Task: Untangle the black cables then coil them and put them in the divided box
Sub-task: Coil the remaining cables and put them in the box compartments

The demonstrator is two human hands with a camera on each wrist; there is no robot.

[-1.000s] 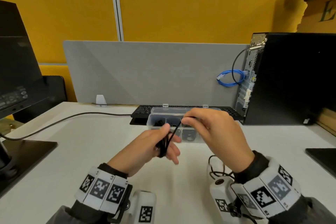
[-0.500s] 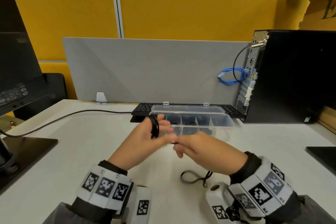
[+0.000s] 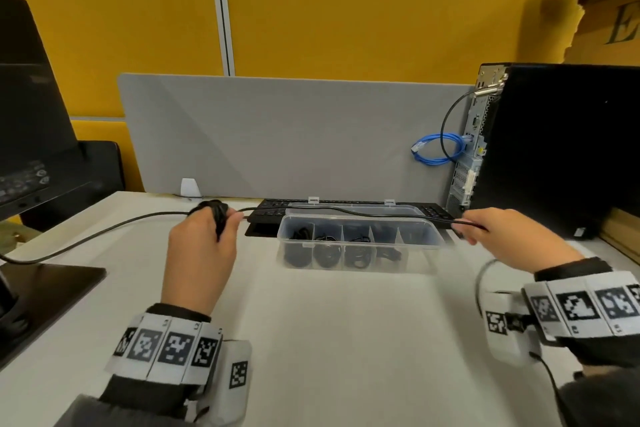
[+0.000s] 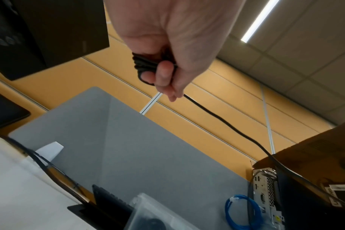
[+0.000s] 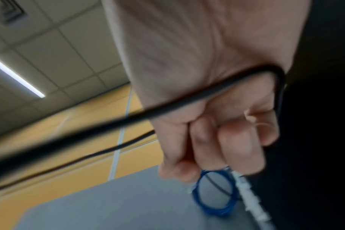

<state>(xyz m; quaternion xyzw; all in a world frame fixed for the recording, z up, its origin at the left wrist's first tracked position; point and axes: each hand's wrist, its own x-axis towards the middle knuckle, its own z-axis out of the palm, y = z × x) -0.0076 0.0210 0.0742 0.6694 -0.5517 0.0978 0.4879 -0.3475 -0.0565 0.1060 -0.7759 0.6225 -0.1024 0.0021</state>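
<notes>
A black cable (image 3: 346, 210) stretches in the air over the clear divided box (image 3: 420, 239), from one hand to the other. My left hand (image 3: 221, 218), left of the box, grips the cable's wound part, a small coil (image 4: 146, 63) looped round its fingers. My right hand (image 3: 464, 229), right of the box, pinches the cable's free length (image 5: 187, 99), which loops back past the wrist. Coiled black cables (image 3: 325, 253) lie in several compartments of the box; the rightmost compartment looks bare.
A black keyboard (image 3: 270, 213) lies right behind the box, against a grey divider panel (image 3: 277, 135). A PC tower (image 3: 561, 149) with a blue cable (image 3: 440, 149) stands at the right. A monitor (image 3: 31, 135), its base (image 3: 45, 288) and its lead (image 3: 104, 232) are at the left.
My hands have moved apart: the right one swung far right past the box, drawing the cable out from the coil on my left fingers. The left hand shifted left and back.
</notes>
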